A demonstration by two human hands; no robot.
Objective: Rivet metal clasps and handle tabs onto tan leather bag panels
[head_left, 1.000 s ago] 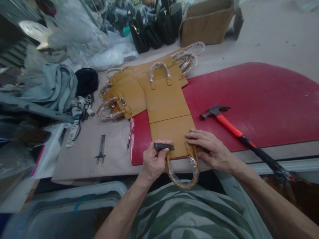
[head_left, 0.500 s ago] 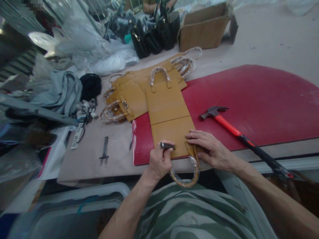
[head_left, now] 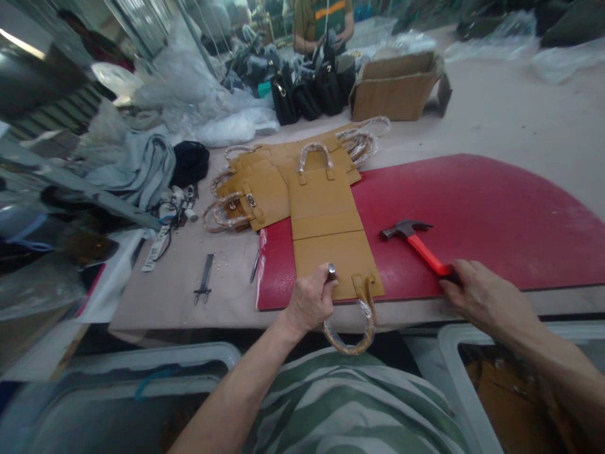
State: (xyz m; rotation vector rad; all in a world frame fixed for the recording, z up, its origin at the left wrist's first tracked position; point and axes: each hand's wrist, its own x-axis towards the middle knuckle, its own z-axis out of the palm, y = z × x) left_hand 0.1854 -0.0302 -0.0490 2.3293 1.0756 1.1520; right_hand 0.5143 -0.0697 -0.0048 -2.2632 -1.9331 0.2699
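My left hand (head_left: 312, 299) is closed around a short metal punch (head_left: 331, 271), whose shiny top end pokes up from the fist. It rests over the near end of a tan leather bag panel (head_left: 327, 217). That panel lies flat, with a plastic-wrapped handle (head_left: 352, 347) hanging over the table's front edge and another wrapped handle at its far end. To the right, my right hand (head_left: 486, 293) grips the black handle of a claw hammer (head_left: 423, 246). The hammer's head lies on or just above the red mat (head_left: 472, 208); which, I cannot tell.
More tan bag panels (head_left: 262, 189) with wrapped handles overlap behind. A pronged tool (head_left: 204, 280) and a pen-like tool (head_left: 254, 266) lie left. Black bags (head_left: 307, 94) and a cardboard box (head_left: 397, 94) stand at the back, near another person (head_left: 324, 25). Plastic bins (head_left: 454, 372) flank my lap.
My right hand has left the panel's near corner and moved right to take hold of the hammer's handle. The punch in my left hand has turned from lying sideways to more upright.
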